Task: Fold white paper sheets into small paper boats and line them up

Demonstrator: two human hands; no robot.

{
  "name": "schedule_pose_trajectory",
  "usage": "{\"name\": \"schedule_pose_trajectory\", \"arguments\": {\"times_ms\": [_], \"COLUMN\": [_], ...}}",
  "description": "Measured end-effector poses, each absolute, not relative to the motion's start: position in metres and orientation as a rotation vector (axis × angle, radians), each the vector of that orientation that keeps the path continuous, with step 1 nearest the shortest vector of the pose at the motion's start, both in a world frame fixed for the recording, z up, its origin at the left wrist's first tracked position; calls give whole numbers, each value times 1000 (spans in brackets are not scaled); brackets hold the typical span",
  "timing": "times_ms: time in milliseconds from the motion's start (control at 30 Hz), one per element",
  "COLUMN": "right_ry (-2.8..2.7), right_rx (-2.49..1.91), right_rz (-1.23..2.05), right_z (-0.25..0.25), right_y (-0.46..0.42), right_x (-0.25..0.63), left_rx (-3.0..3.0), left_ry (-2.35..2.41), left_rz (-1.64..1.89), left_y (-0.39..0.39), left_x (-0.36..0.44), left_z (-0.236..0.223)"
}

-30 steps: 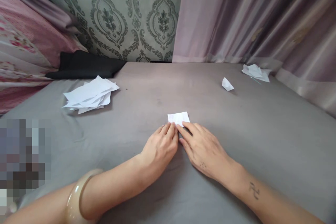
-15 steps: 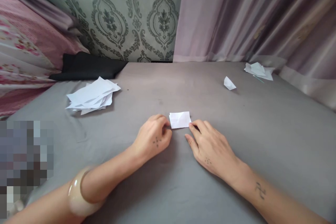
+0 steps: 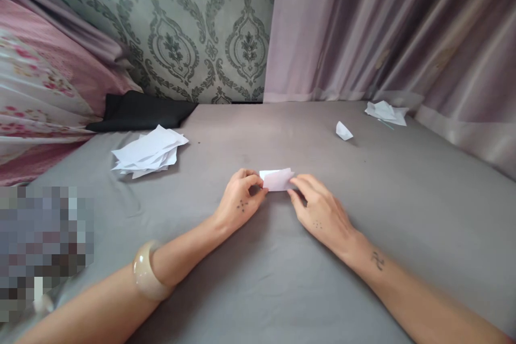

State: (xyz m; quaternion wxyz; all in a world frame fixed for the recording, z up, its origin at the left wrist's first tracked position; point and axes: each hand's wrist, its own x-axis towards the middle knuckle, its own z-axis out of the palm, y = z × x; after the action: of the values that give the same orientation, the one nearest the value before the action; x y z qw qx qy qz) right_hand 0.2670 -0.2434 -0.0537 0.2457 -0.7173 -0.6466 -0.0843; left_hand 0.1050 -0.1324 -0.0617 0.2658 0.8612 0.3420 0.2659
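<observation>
Paper (image 3: 277,180) is pinched at its left end by the left hand (image 3: 241,196) and at its right end by the right hand (image 3: 321,207), on the grey cloth (image 3: 258,279). A fold is apparently being worked; even pressure at both ends seems called for. White, oblong and layered, it is shaded on its near face. Beyond, a pile (image 3: 149,150) and a folded scrap (image 3: 344,130) are seen.

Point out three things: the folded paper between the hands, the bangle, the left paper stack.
Folded paper (image 3: 277,180): head view, front flap.
Bangle (image 3: 147,276): head view, outer face.
Left paper stack (image 3: 147,148): head view, top sheet.
</observation>
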Motion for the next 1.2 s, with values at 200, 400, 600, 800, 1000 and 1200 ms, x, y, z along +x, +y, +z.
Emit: {"name": "schedule_pose_trajectory", "arguments": {"times_ms": [200,400,600,800,1000,1200], "right_ry": [-1809,-2038,-2169,-2057,-1836,-1682], "right_rx": [-1739,-1708,-1747,-1867,-1927,-1979], "right_rz": [-484,-472,-319,-49,161,206], "right_z": [-49,-52,-53,-55,-55,-55], "right_y": [-240,-236,-243,-248,-245,-241], "right_x": [269,268,276,278,274,269], "left_rx": [2921,3063,2941,2804,2654,2516], "left_ry": [798,723,653,754,859,920], "left_rz": [833,696,483,535,555,558], "left_y": [-144,-143,-137,-145,-151,-145], "left_x": [100,100,98,98,98,100], "left_z": [-59,-54,-54,-53,-54,-58]}}
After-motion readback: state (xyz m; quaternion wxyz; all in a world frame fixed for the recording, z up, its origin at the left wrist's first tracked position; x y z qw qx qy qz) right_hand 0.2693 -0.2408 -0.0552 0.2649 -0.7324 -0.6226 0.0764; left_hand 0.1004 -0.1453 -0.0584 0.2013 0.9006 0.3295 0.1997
